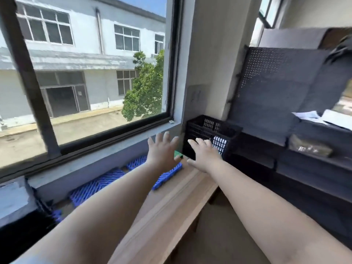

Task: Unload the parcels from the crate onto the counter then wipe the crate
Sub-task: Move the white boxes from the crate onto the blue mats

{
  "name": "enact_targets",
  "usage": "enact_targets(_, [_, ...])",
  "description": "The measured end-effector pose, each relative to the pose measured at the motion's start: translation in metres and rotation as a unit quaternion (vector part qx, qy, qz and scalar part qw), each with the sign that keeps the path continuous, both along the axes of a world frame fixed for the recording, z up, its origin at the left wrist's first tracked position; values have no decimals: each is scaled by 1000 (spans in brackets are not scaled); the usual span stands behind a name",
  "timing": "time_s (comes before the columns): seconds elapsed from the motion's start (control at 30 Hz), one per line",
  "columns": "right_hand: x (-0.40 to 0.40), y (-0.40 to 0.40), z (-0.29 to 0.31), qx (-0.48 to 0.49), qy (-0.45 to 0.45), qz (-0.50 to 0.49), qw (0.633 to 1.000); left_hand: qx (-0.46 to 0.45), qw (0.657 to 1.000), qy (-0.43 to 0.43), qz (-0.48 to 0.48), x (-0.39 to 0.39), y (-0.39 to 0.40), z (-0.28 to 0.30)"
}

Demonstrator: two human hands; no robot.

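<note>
A black slotted plastic crate (209,128) stands at the far end of a wooden counter (171,202), in the corner by the wall. Its inside is dark and I cannot see what it holds. Both my arms stretch toward it. My left hand (162,150) hovers with spread, straight fingers just left of the crate, holding nothing. My right hand (202,153) has its fingers spread in front of the crate's near wall; whether it touches the crate I cannot tell. A small green object (178,154) peeks out between my hands.
Blue slotted plastic panels (106,181) lie along the counter under the window sill (106,159). Right of the crate stands dark shelving (304,164) with a perforated back panel (266,82), papers (312,117) and a wrapped package (309,148). A large window (85,73) fills the left.
</note>
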State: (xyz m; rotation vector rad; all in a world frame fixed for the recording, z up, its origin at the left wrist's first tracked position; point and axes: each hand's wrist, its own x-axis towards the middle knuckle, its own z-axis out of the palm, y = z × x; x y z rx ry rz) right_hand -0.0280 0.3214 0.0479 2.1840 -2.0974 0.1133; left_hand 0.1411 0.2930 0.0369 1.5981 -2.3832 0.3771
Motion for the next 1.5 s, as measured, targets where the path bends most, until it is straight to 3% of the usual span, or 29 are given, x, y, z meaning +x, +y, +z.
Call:
enact_targets(0.27, [-183,63,-27,-24,38,-101,994,28,996,29,-80,-195,22,-38])
enact_targets(0.53, [-275,50,-69,-19,16,-134,991,40,991,-31,-125,-290,-8,-79])
enact_targets(0.73, [-332,-6,-95,7,2,-152,988,79,986,-11,-143,-347,-77,-100])
enact_targets(0.93, [-396,-88,-102,32,-17,-182,983,119,979,-79,-146,-392,-179,-117])
enact_targets(1.23, [-497,-192,-135,13,-54,-236,970,113,967,-82,-211,-511,-304,-142])
enact_targets(1.37, [-547,-229,-156,23,-83,-222,971,136,961,-86,-226,-558,-339,-169])
enact_targets(1.5, [-603,-281,-167,-24,-112,-164,980,148,953,-113,-237,-609,-381,-186])
